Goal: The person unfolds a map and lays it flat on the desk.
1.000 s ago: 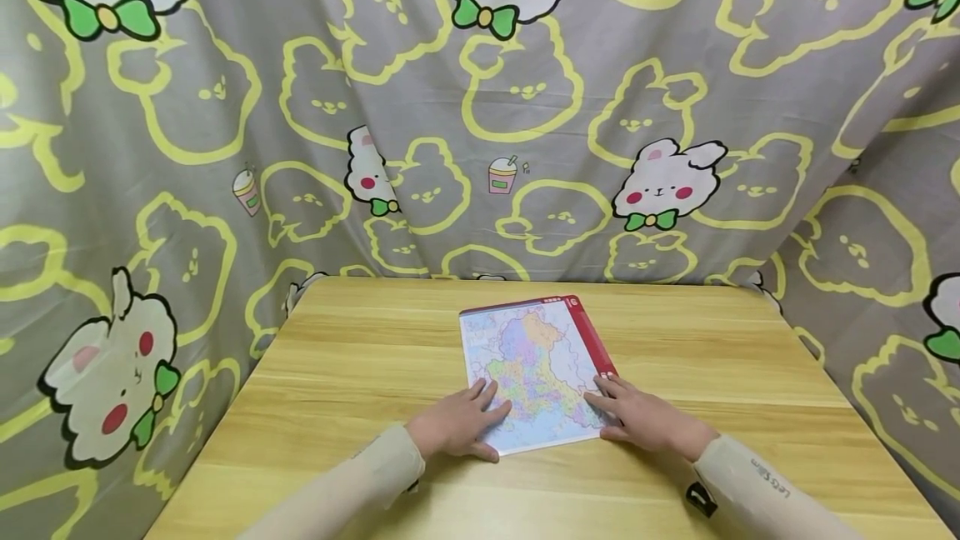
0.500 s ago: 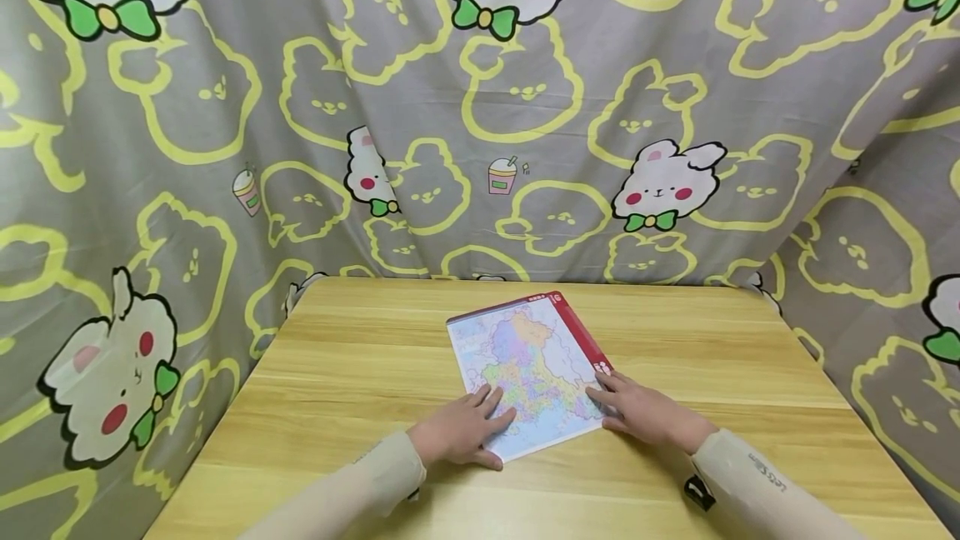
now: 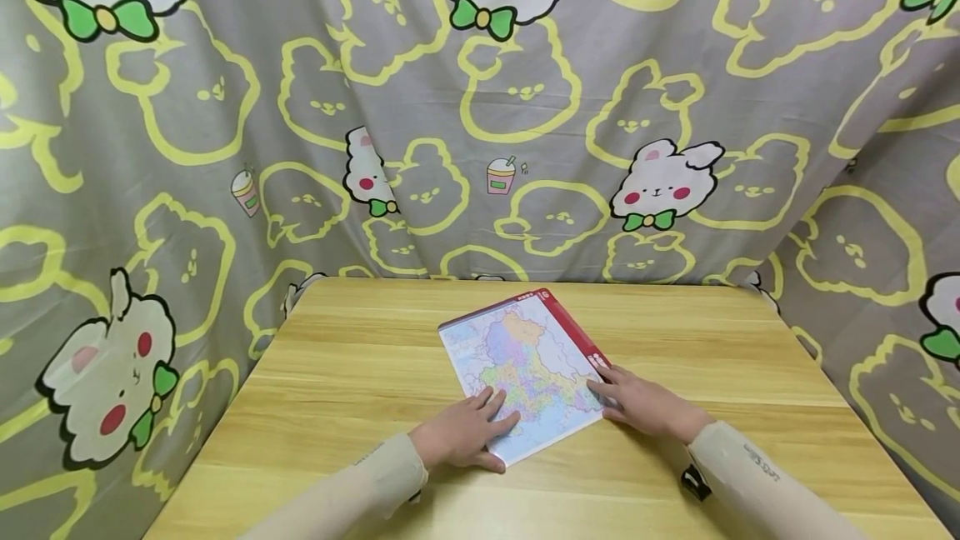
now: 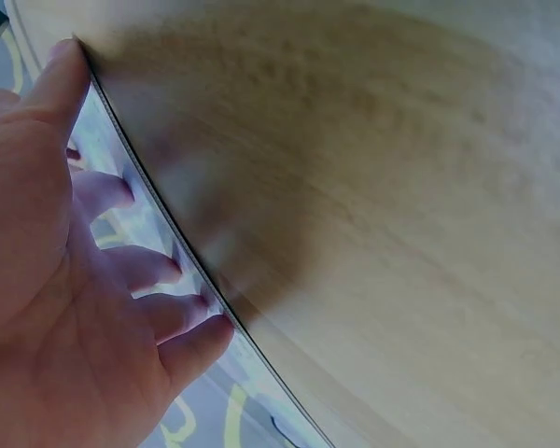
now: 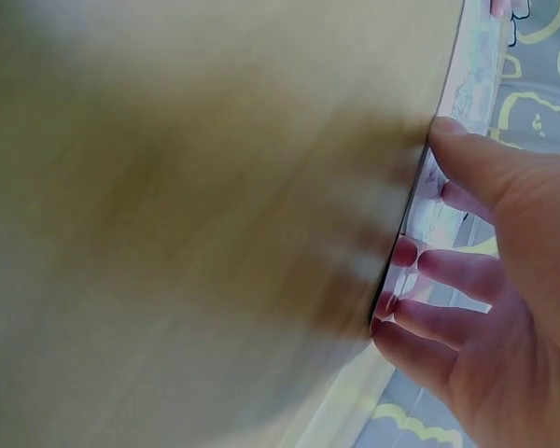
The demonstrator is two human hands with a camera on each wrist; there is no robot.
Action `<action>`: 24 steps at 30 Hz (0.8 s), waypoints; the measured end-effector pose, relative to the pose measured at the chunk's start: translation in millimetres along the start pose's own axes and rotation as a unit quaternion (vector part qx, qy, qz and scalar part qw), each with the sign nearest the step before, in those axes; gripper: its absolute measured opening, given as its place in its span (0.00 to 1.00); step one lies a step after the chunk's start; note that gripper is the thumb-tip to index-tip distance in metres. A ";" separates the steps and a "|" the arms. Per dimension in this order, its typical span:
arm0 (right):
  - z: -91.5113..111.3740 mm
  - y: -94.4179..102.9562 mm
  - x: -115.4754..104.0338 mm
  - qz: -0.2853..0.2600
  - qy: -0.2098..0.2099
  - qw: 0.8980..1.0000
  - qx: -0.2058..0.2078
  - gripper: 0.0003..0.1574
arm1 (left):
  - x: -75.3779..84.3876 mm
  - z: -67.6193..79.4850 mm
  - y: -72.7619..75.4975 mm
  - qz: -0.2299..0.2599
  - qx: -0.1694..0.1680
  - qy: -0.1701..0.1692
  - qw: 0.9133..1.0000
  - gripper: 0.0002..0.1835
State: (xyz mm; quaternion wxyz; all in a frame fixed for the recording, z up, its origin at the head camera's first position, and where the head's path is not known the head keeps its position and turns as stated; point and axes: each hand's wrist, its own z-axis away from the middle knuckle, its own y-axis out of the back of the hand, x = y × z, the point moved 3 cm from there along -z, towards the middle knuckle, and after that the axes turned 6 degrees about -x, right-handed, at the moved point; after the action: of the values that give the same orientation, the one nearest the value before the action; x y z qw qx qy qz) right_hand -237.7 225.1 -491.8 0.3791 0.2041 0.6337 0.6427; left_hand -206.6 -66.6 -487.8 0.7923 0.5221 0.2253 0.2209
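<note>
A flat, thin map board [image 3: 517, 357] with a coloured map and a red border lies on the wooden table, turned at a slant. On its lower left corner rests my left hand [image 3: 465, 430], fingers spread over the surface and thumb at the near edge. My right hand [image 3: 645, 402] touches the lower right corner, its fingertips on the map and the red border. The left wrist view shows the left fingertips [image 4: 219, 329] down on the board's glossy face. In the right wrist view, the right fingertips [image 5: 385, 331] press along the board's edge and reflect in its surface.
The light wooden table [image 3: 337, 373] reaches back to a grey curtain [image 3: 420, 107] printed with yellow outlines and white rabbits. More of the curtain hangs at the left and right sides. A small black item [image 3: 695, 482] is attached under the right sleeve.
The map board has rotated counterclockwise on the table, its far end swinging left. My left hand has shifted slightly right and nearer; the right hand has moved slightly away with its corner.
</note>
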 end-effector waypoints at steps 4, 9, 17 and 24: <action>-2.4 0.7 3.1 0.002 -0.002 1.000 0.003 0.31 | 0.9 -0.5 -0.8 0.001 -0.001 0.000 1.000 0.42; -5.6 -0.1 7.8 0.009 -0.003 1.000 0.010 0.29 | 2.0 -1.9 0.0 0.003 -0.003 -0.003 1.000 0.41; -9.6 3.5 10.4 0.013 0.000 1.000 0.021 0.29 | 4.5 -2.7 4.6 0.005 0.002 -0.011 1.000 0.39; -14.9 5.3 15.8 0.017 -0.007 1.000 0.021 0.29 | 5.9 -5.5 5.2 0.017 -0.002 -0.012 1.000 0.38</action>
State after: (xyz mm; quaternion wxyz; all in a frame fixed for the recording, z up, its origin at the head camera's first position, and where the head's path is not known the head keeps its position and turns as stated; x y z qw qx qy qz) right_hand -260.0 227.6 -491.9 0.3685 0.2274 0.6405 0.6342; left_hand -205.8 -57.2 -485.7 0.7920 0.5270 0.2070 0.2284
